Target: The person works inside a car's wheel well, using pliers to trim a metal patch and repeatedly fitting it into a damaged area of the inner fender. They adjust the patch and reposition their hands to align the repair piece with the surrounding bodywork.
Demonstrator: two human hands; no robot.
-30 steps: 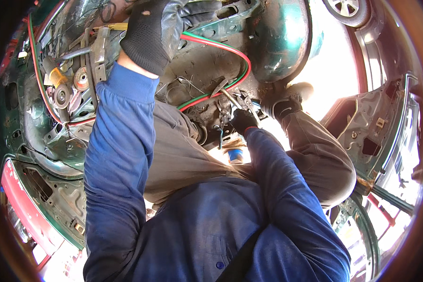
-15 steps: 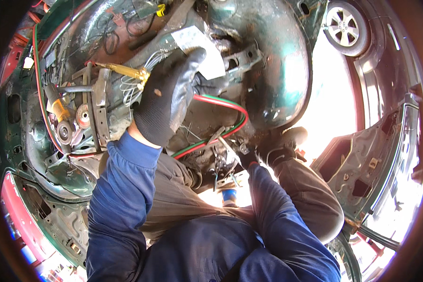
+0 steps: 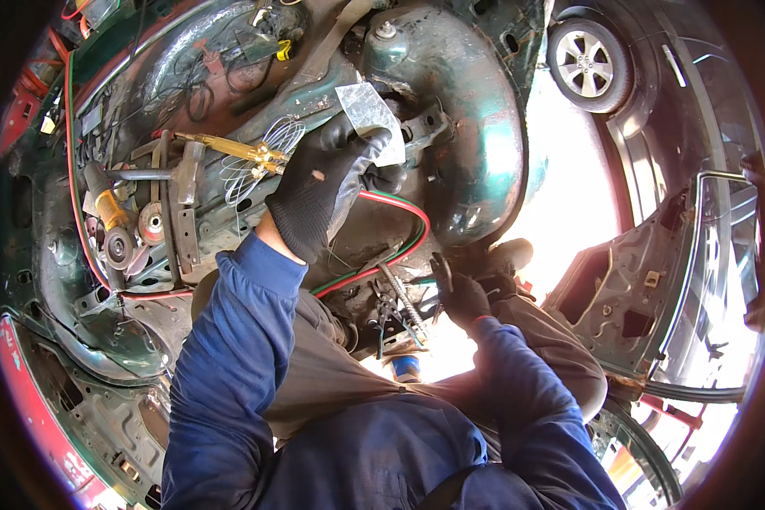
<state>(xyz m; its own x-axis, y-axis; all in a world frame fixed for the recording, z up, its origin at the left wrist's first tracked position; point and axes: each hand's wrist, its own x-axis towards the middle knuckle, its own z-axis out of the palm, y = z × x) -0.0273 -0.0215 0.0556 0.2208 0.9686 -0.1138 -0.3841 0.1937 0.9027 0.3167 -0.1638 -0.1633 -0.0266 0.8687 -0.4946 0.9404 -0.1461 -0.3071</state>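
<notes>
My left hand, in a black coated glove, is closed on a thin greyish-white sheet, pinching its lower edge and holding it up over the car body. The sheet's material is unclear. Beside that hand lie a brass gas torch and a coil of thin wire. Red and green twin hose curves out below the left hand. My right hand, also gloved, is low between my legs with its fingers apart. Near it lie a tool with a coil-spring handle and several pliers-like tools.
On the left lie a hammer, a yellow-bodied angle grinder and a loose disc. A rounded green wheel housing rises ahead. A dark car with a silver wheel stands at the right, near a detached door panel.
The right hand has come away from the spring-handled tool, and its fingers have spread. The left hand, with the sheet, appears slightly farther right and lower as the view shifts.
</notes>
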